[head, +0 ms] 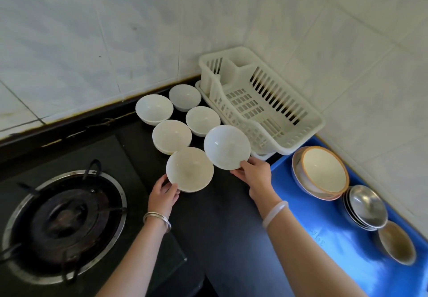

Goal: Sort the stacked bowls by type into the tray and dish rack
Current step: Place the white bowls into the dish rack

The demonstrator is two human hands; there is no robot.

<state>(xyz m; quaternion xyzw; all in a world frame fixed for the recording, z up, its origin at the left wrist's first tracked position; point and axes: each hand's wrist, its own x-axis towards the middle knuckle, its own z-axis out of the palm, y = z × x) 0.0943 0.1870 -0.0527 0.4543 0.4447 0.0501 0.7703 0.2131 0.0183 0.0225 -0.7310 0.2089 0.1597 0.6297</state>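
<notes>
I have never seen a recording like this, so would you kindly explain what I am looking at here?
There is no machine: a person wears one camera on the head, looking down at their own bare hands over a dark counter. The left hand grips the rim of one white bowl, and the right hand grips another white bowl. Four more white bowls stand behind them. At the back right is an empty white dish rack. On the right, a blue tray carries an orange-rimmed bowl and metal bowls. A gas burner sits at the left.
</notes>
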